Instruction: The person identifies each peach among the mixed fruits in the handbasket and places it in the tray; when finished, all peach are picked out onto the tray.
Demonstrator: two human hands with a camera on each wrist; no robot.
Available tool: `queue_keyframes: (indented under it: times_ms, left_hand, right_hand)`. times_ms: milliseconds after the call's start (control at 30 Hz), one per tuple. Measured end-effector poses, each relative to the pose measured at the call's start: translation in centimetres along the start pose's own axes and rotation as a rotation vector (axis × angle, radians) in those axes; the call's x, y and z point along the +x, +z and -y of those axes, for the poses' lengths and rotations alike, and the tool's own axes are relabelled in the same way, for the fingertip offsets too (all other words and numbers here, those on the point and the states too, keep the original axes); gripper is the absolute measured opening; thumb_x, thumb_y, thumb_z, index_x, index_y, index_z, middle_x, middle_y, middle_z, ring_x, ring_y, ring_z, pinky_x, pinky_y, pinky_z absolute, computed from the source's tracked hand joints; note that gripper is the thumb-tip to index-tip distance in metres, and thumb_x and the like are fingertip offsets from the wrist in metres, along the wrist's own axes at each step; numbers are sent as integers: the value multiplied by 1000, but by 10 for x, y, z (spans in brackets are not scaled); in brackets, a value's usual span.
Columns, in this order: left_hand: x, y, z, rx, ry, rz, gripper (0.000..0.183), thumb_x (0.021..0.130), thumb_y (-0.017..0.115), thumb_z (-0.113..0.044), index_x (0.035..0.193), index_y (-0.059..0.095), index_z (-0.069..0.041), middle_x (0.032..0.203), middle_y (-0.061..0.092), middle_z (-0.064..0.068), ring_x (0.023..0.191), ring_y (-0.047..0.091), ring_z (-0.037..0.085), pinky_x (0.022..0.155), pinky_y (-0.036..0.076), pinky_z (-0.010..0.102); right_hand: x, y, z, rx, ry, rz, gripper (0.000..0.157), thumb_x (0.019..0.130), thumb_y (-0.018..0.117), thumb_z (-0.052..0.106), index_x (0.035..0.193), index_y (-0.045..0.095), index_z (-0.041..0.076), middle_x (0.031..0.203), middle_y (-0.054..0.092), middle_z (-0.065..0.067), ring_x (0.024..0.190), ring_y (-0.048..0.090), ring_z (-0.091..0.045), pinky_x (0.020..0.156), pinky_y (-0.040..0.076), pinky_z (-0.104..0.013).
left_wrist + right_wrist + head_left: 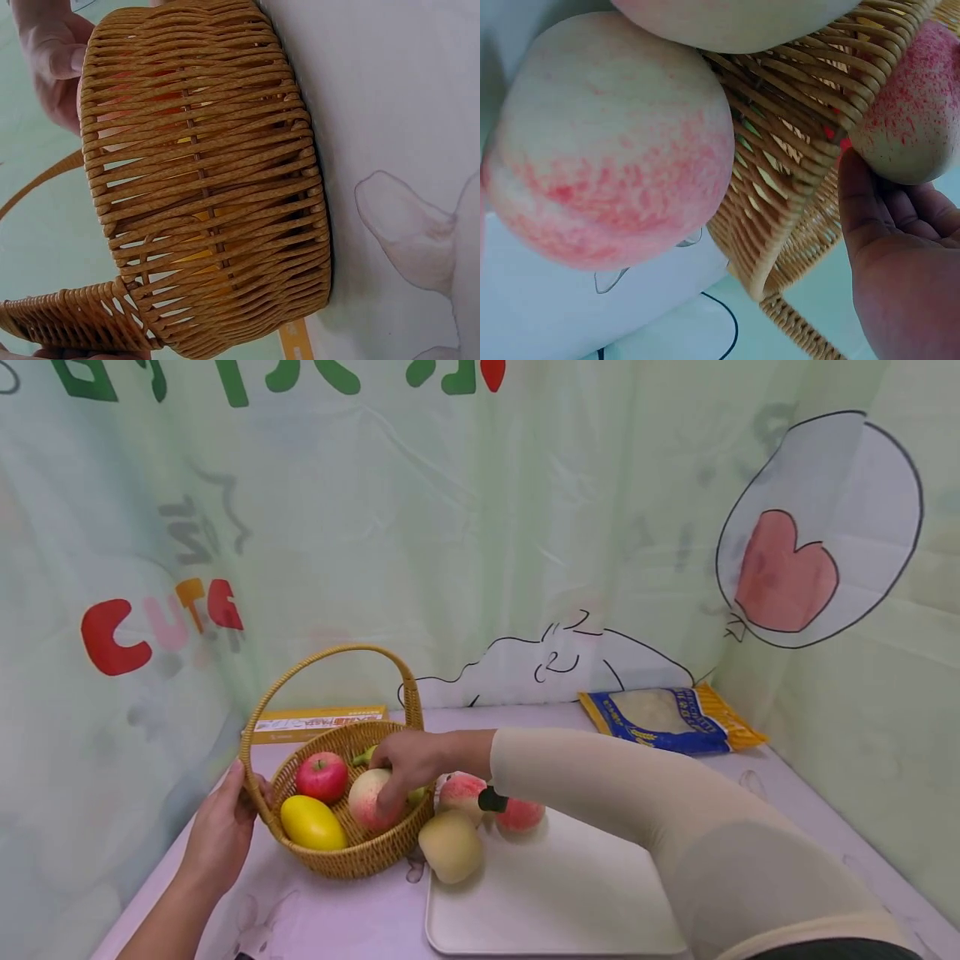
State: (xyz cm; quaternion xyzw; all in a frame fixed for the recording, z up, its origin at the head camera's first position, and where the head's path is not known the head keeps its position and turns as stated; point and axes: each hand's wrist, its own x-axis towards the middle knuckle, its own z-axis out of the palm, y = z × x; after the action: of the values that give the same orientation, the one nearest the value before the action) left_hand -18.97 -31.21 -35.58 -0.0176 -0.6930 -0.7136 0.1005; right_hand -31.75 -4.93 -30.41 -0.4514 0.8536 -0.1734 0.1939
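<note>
A wicker basket (pixel 352 862) with a tall arched handle stands on the left of the table. My left hand (pixel 217 839) grips the foot of that handle on its left side. Inside the basket, my right hand (pixel 411 760) holds a pale pink peach (pixel 367 800), its thumb and fingers around it in the right wrist view. A red apple (pixel 322 777) and a smooth yellow fruit (pixel 313 823) lie to the peach's left. Something green (pixel 364 757) shows behind the peach, mostly covered by the right hand. From the left wrist view, the basket's woven side (pixel 202 172) hides most of its contents.
Right of the basket lies a pale tray (pixel 562 893) with two pink peaches, one nearer (pixel 462 793) and another (pixel 522 816) by the sleeve, plus a yellowish round fruit (pixel 452 847). Behind are an orange-and-white box (pixel 318 723) and a blue-and-yellow bag (pixel 667 718).
</note>
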Motion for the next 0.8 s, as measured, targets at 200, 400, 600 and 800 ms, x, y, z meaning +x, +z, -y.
queue_keyframes:
  times_ms: [200,400,600,800]
  left_hand:
    - [-1,0,0,-4,-16,-2,46,112,28,-52,119,45,-10,102,50,-5,104,49,11,93,43,10]
    - [-1,-1,0,-15,-7,7,45,112,27,-50,121,44,-10,102,50,-6,104,49,10,93,44,9]
    - [0,-2,1,-94,18,20,39,112,31,-47,114,51,-14,99,52,-5,99,52,10,92,45,11]
    - [0,-2,0,-74,27,31,39,112,30,-47,113,51,-14,100,51,-5,100,52,9,93,43,10]
  right_hand:
    - [-14,-7,-3,83,41,-65,37,83,85,33,112,72,15,96,68,8,89,59,-10,76,51,-21]
    - [-29,-9,-8,199,50,-104,30,82,86,29,106,70,19,91,68,7,86,58,-9,74,50,-23]
    - [-45,-7,-13,305,14,-156,31,83,86,24,109,71,16,92,69,7,85,60,-7,78,50,-22]
    - [-62,-5,-17,383,19,-210,42,83,86,25,120,69,15,103,70,5,94,63,-9,85,53,-25]
